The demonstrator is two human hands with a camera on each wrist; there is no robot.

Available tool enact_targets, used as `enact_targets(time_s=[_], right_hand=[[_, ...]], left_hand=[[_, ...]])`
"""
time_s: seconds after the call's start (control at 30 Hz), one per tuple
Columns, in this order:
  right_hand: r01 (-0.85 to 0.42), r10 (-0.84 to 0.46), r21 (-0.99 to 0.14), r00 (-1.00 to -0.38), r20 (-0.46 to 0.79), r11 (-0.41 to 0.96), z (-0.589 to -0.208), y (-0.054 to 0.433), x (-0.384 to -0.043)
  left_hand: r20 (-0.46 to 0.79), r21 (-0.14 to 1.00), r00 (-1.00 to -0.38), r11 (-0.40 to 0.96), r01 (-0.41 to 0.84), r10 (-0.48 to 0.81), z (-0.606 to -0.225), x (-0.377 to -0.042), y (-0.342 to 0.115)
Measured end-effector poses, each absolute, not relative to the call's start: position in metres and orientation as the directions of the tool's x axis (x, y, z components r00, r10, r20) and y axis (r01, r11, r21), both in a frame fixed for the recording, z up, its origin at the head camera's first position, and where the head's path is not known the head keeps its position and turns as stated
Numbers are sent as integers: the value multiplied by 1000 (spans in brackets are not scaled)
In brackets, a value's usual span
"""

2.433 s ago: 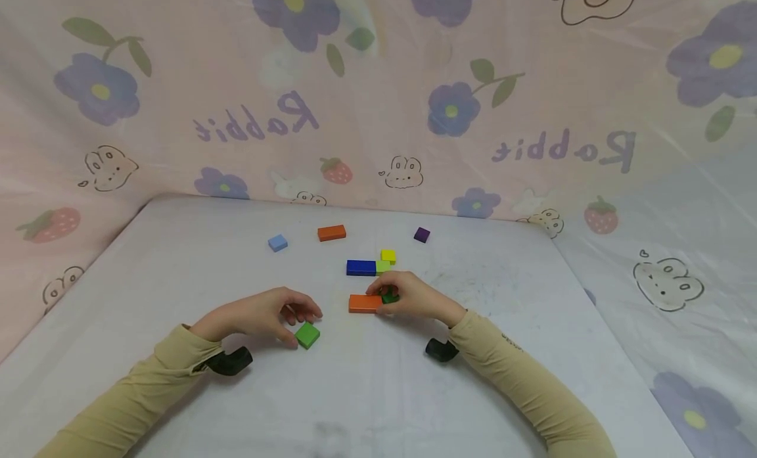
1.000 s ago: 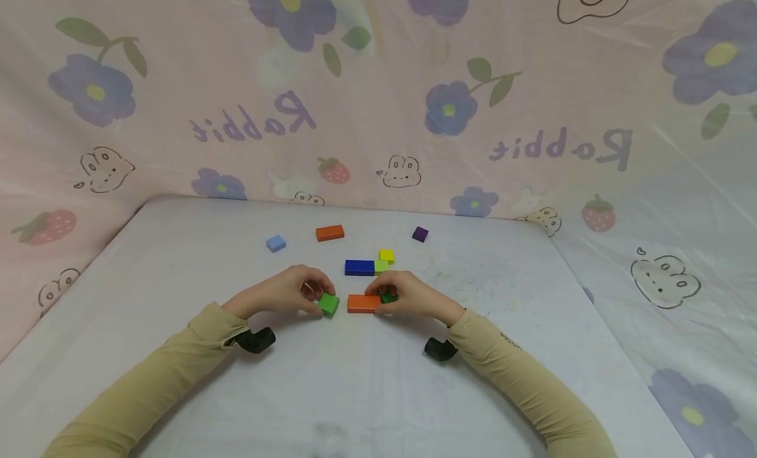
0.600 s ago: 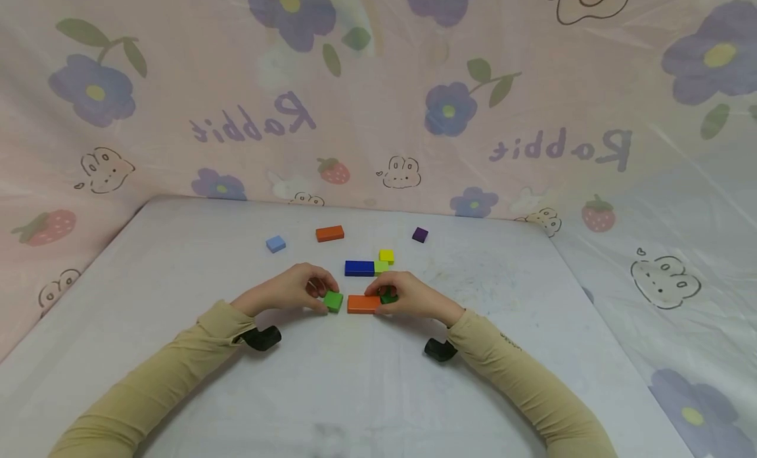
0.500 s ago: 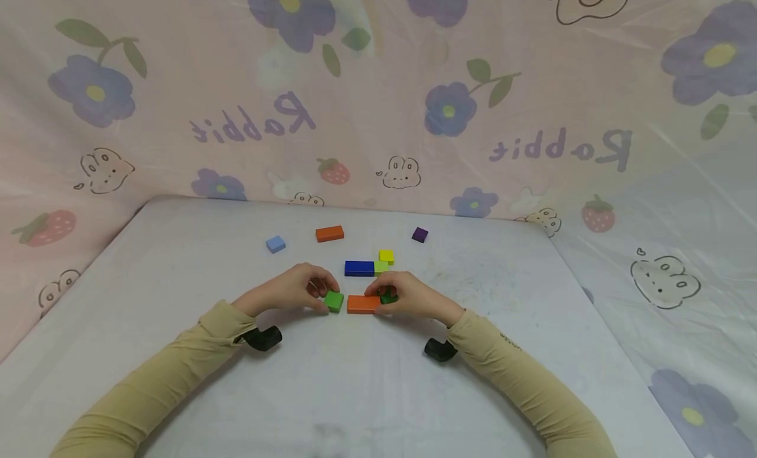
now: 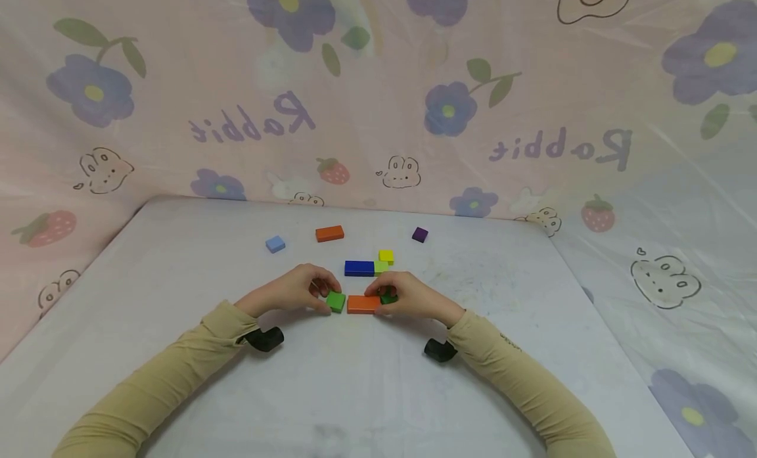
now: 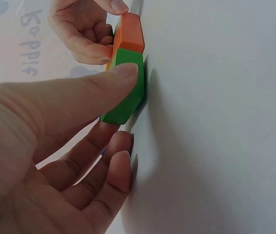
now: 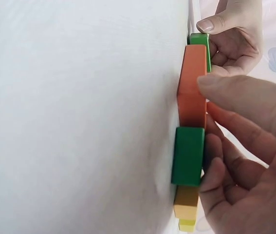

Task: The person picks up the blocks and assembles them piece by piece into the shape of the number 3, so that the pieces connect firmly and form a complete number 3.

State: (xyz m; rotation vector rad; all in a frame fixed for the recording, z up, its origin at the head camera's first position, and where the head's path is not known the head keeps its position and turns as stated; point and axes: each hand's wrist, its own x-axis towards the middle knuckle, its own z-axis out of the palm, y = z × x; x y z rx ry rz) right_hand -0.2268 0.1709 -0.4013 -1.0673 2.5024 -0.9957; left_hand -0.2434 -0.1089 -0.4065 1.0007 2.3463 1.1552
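Observation:
My left hand (image 5: 296, 288) pinches a light green square block (image 5: 336, 302) between thumb and fingers. In the left wrist view the thumb lies across the face of that green block (image 6: 128, 92). To its right, separated by a narrow gap in the head view, lies a long orange block (image 5: 363, 305). My right hand (image 5: 411, 295) pinches this orange block's right end, thumb in front and fingers behind. Against the same end sits a dark green block (image 7: 188, 156), partly hidden under the right hand in the head view.
Behind the hands lie a dark blue block (image 5: 359, 269), a lime block (image 5: 381, 267) touching it and a yellow block (image 5: 386, 256). Farther back are a light blue block (image 5: 275, 244), an orange-red block (image 5: 330, 234) and a purple block (image 5: 420, 234) on the white tabletop (image 5: 367, 392).
My left hand has taken hold of the light green block, brought it right and away from me beside the orange block, and turned it straighter. The right hand has stayed in place.

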Motion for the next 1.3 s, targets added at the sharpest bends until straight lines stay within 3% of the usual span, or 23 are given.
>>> enact_targets(time_s=[1.3], right_hand=[[-550,-713,-674,-699,48,493,-401,171,-227]], left_hand=[[7,809,-696,405,425,718,-407,-244,-107]])
